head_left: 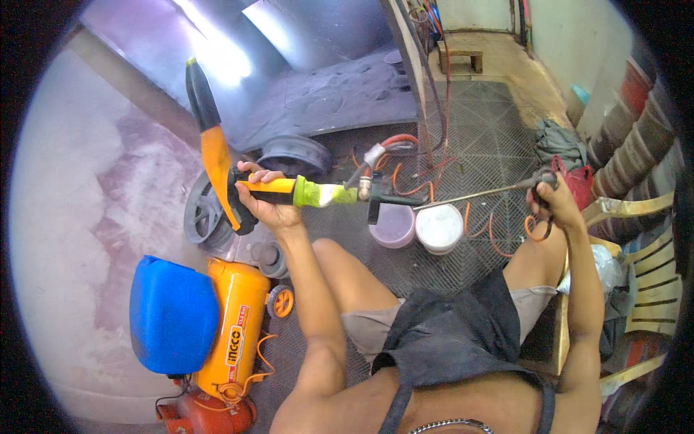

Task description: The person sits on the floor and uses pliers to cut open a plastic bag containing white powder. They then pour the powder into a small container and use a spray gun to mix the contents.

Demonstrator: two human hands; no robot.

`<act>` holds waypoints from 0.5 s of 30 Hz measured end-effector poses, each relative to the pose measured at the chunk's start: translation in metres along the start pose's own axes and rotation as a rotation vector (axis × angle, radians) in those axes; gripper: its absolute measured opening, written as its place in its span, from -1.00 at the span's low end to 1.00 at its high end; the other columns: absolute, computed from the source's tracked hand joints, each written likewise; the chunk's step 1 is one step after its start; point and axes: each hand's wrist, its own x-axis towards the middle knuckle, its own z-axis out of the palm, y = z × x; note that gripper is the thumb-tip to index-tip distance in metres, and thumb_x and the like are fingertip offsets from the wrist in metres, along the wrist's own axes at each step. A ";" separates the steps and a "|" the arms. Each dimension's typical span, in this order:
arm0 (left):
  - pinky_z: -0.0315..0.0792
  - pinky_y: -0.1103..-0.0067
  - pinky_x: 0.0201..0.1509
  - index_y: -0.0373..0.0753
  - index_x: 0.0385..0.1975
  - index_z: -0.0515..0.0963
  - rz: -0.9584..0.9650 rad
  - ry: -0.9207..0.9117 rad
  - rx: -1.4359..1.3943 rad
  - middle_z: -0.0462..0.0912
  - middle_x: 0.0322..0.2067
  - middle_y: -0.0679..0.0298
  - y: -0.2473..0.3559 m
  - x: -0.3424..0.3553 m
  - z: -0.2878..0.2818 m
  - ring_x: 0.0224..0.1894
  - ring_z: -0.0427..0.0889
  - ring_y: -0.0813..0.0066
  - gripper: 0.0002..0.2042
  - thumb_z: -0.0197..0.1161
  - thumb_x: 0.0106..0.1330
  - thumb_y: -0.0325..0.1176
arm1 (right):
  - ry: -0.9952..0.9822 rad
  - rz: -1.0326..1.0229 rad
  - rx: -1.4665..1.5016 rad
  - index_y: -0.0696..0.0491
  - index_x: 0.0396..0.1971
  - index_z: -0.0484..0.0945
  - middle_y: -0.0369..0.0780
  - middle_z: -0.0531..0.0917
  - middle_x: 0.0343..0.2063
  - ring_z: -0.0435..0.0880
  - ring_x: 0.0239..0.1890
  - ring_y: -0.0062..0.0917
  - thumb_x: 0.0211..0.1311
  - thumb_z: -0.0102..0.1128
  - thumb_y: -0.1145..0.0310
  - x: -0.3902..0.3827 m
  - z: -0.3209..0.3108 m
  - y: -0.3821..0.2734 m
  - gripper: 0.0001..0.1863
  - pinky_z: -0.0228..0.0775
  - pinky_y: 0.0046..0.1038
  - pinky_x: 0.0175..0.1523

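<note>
My left hand [266, 195] is wrapped round the handle of an orange and black spray gun [215, 148], held level across me. The gun's black nozzle points up and to the left. Yellow-green tape [311, 192] covers the handle's lower part, and hoses meet a black fitting [379, 201] at its end. My right hand [555, 197] grips an air blow gun [541, 181], whose long thin metal tube [477, 194] reaches left to the black fitting. Whether the tip touches the fitting I cannot tell.
Two tubs, one purplish [392, 226] and one white [439, 230], stand on the dark floor mat [477, 145]. Wheel rims [295, 155] lie before a powder-dusted booth [325, 94]. A blue jug [173, 315] and yellow air compressor [242, 311] are at left; a chair [654, 271] is at right.
</note>
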 end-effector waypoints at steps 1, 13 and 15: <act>0.48 0.52 -0.05 -0.14 0.03 0.40 0.019 0.020 -0.023 0.60 -0.33 0.35 0.007 0.000 0.000 -0.25 0.57 0.53 -0.69 0.25 0.35 -0.32 | 0.032 0.003 0.081 0.09 -0.49 0.52 -0.28 0.54 -0.72 0.29 -0.84 -0.72 0.19 0.28 -0.06 -0.004 0.000 0.010 -0.54 0.04 -0.66 -0.76; 0.45 0.54 -0.03 -0.18 -0.14 0.40 0.143 0.060 0.019 0.47 -0.46 0.40 0.046 -0.009 0.003 -0.31 0.50 0.53 -0.78 0.23 0.27 -0.51 | 0.119 -0.044 0.197 0.12 -0.45 0.52 -0.28 0.52 -0.72 0.31 -0.84 -0.71 0.23 0.26 -0.07 -0.020 0.010 0.024 -0.52 0.09 -0.67 -0.76; 0.44 0.54 -0.03 -0.18 -0.15 0.41 0.125 0.062 0.047 0.47 -0.45 0.41 0.049 -0.010 0.004 -0.31 0.49 0.55 -0.79 0.23 0.26 -0.52 | 0.061 -0.085 0.115 0.13 -0.45 0.53 -0.28 0.53 -0.72 0.31 -0.84 -0.71 0.25 0.24 -0.04 -0.025 0.009 0.019 -0.54 0.08 -0.67 -0.76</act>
